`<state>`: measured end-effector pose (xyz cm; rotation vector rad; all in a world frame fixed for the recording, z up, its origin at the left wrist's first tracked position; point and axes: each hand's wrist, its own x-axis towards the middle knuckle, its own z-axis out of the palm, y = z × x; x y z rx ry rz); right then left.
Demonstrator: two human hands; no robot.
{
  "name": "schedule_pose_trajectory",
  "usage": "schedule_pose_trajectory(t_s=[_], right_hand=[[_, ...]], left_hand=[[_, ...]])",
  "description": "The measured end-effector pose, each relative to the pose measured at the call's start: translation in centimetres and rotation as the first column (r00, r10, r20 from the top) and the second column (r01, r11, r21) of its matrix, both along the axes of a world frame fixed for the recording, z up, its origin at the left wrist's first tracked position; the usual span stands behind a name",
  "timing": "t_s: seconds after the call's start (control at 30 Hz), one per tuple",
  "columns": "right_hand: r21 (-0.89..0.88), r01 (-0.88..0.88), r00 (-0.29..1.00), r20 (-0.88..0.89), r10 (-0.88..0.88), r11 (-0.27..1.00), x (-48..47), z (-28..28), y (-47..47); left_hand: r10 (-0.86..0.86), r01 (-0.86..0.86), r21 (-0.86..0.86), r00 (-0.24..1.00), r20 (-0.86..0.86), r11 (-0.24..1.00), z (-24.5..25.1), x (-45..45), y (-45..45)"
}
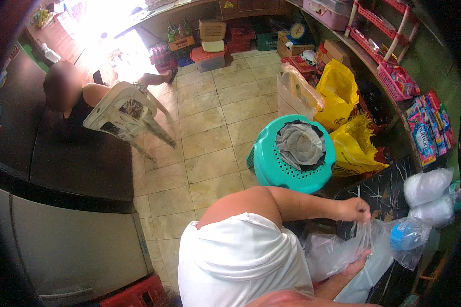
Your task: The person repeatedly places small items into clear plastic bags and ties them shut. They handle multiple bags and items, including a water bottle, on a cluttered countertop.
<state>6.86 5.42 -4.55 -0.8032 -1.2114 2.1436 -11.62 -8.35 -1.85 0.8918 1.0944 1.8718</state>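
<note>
Near the right side of the view, my left hand (354, 210) pinches the gathered top of a clear plastic bag (340, 251). My right hand (356, 264) is below it, closed around part of the same thin plastic, palm up. Beside the hands lies a clear plastic package with a blue label (401, 236), on a worn black tabletop (392, 188). Two rolled bundles of clear plastic bags (426, 187) are at the table's far edge. What the held bag contains, if anything, cannot be told.
A teal plastic stool (296, 153) with a grey cloth pad stands ahead-left, beside yellow sacks (338, 92). A shelf with sachets (424, 130) runs along the wall. Another person sits on a white plastic chair (119, 107) near the bright doorway. A dark-topped cabinet (80, 169) stands at left.
</note>
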Motion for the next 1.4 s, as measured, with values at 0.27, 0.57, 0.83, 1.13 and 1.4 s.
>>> schedule_pose_trajectory(t_s=[0.27,0.57,0.83,1.13,1.4], right_hand=[[0.191,-0.265,0.961,-0.023,0.274,0.945,1.3,-0.7,-2.0],[-0.079,-0.440,0.895,-0.124,0.429,0.894,1.5,0.8,-2.2],[0.519,-0.458,0.878,0.390,0.276,0.722,2.8,4.3,-5.6],[0.909,-0.370,0.355,-0.050,0.934,0.189,4.4,19.4,-2.4],[0.134,0.121,0.923,-0.380,-0.061,0.984,-0.2,21.7,5.9]], left_hand=[[0.006,0.042,-0.171,0.963,0.270,0.984,0.8,-1.7,-0.5],[-0.188,-0.022,-0.254,0.610,-0.770,0.967,5.1,-3.1,-3.6],[-0.272,0.261,-0.160,0.961,-0.049,0.952,2.9,-4.5,-3.6],[-0.543,0.720,0.011,0.533,-0.649,0.694,14.7,-3.3,-2.0],[-0.135,0.132,0.039,0.876,0.463,0.990,17.3,-4.2,15.9]])
